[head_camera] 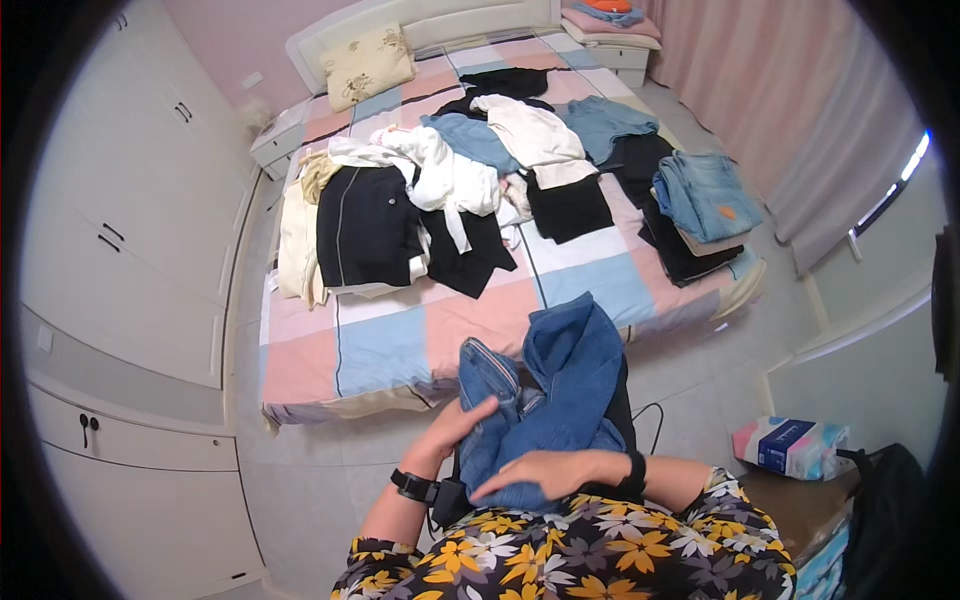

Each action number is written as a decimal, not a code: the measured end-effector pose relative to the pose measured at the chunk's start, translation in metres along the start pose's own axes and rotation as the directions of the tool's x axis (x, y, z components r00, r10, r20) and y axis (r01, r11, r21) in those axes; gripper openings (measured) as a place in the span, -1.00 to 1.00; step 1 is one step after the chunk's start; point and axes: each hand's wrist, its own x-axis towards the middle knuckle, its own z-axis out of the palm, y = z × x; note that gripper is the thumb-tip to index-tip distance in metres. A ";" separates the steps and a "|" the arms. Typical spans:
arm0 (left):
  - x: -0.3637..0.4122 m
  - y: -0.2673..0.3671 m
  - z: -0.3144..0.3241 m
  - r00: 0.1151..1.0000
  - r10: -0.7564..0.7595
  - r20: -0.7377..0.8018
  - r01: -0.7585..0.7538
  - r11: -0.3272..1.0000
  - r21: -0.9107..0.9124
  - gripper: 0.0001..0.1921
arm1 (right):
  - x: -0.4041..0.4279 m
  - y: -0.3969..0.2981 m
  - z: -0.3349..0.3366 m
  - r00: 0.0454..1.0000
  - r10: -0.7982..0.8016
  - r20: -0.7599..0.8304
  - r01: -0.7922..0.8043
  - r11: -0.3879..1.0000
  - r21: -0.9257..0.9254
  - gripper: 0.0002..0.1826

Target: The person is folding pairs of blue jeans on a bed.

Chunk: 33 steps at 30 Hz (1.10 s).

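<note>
A pair of blue jeans lies bunched before my body, with part of it raised towards the bed's near edge. My left hand is at the left side of the jeans, its thumb on top of the denim and its other fingers hidden. My right hand lies flat over the lower part of the denim near my waist, fingers extended to the left. Beyond the jeans, a black garment and a folded dark garment with a light seam lie on the bed.
The bed has a checked cover. Folded jeans top a clothes stack at its right. White garments are heaped mid-bed. Wardrobes line the left wall. A tissue package and a black bag are at the lower right.
</note>
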 end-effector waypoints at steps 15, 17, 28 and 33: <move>0.007 -0.037 -0.073 0.957 0.073 -0.282 -0.278 0.519 -0.808 -0.54 | -0.034 0.032 -0.009 0.854 0.170 -0.492 -0.354 0.883 -0.309 -0.45; 0.002 -0.041 -0.073 0.953 0.092 -0.288 -0.292 0.525 -0.799 -0.51 | -0.036 0.036 -0.007 0.829 0.130 -0.544 -0.333 0.896 -0.293 -0.45; -0.082 0.040 -0.028 0.865 0.377 -0.332 -0.461 0.331 -0.823 -0.49 | -0.035 0.043 -0.025 0.463 0.009 -0.886 -0.450 0.864 -0.226 -0.10; -0.094 0.048 -0.014 0.740 0.444 -0.505 -0.654 0.299 -0.695 -0.48 | -0.010 0.070 -0.025 0.693 0.123 -0.710 -0.428 0.863 -0.268 -0.01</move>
